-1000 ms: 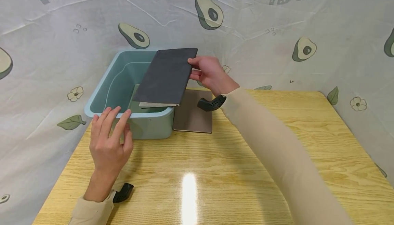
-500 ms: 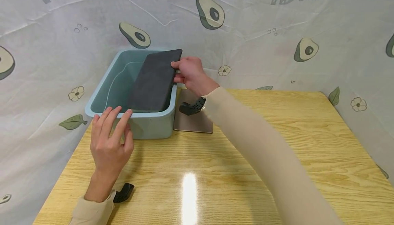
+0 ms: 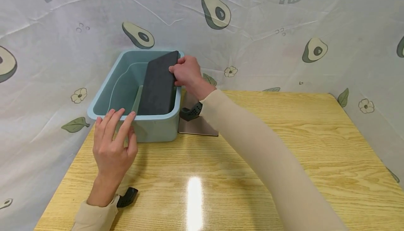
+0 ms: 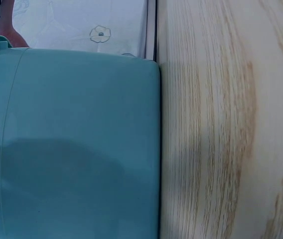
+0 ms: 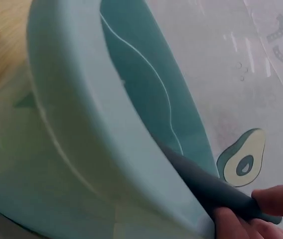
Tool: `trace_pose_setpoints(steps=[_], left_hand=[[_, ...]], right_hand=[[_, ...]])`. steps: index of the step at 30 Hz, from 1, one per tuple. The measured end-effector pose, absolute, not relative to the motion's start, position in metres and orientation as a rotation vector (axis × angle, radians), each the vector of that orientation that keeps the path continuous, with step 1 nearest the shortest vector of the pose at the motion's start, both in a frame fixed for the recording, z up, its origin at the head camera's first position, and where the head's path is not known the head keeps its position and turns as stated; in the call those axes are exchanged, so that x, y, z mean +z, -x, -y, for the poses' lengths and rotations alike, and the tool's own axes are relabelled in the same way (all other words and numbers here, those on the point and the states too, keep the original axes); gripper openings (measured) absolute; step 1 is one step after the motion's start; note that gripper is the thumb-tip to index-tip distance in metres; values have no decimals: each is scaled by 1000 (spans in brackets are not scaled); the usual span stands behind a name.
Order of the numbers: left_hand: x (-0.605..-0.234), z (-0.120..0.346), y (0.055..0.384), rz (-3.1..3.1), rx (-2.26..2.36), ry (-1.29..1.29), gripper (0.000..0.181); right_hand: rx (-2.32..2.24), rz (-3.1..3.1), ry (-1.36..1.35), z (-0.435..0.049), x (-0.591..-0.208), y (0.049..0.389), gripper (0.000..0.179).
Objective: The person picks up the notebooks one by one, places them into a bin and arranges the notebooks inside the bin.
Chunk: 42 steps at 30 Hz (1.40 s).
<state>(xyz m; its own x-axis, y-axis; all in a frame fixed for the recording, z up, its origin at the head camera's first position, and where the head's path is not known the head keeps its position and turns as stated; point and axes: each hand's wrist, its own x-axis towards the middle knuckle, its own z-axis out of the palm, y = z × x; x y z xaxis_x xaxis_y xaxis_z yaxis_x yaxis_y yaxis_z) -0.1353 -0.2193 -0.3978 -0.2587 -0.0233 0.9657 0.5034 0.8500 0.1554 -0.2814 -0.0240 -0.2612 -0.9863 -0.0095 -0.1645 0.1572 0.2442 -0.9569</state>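
Observation:
A dark grey notebook (image 3: 157, 87) stands tilted inside the blue-green plastic bin (image 3: 154, 117), along its right side. My right hand (image 3: 188, 73) pinches the notebook's right edge at the bin's rim, thumb on the near face. The right wrist view shows that thumb (image 5: 276, 199) on top of the notebook (image 5: 201, 179) and the other fingers below, beside the rim (image 5: 116, 124). My left hand (image 3: 114, 143) lies at the front rim, fingers spread and fingertips right at the edge. In the left wrist view the bin's outer wall (image 4: 81, 139) fills the left side.
A brown flat notebook (image 3: 199, 125) lies on the wooden table (image 3: 252, 146) against the bin's right side, partly under my right wrist. Behind the table hangs a pale cloth (image 3: 258, 20) printed with avocados. A black wrist strap piece (image 3: 127, 197) sits at my left cuff.
My right hand has moved left and lowered the dark notebook from above the bin's right rim into the bin, where it now leans steeply. The left hand has stayed in place.

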Motion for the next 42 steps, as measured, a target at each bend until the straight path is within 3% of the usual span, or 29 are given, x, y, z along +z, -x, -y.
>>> trace_pose_setpoints(steps=[9,18,23,32,35,36,39,42], left_hand=[[-400,220,134,1773,-525,359,32],[-402,221,136,1753,-528,365,32],[-404,221,138,1749,-523,374,32],[-406,223,140,1739,-514,380,32],[-406,223,140,1743,-516,382,32],[-406,222,140,1744,-516,381,32],[-406,221,139,1735,-519,379,32],[-404,219,139,1728,-518,377,31]], right_hand=[[-1602,-2569,-6,28,-263,284,18],[-1541,-2563,33,29,-262,286,31],[-1234,-2768,110,31,-260,286,14],[-1029,-2820,193,37,-255,279,44],[-1059,-2710,223,40,-251,275,23],[-1067,-2663,240,41,-249,274,24],[-1112,-2514,260,46,-247,270,72],[-1189,-2426,234,48,-249,269,83]])
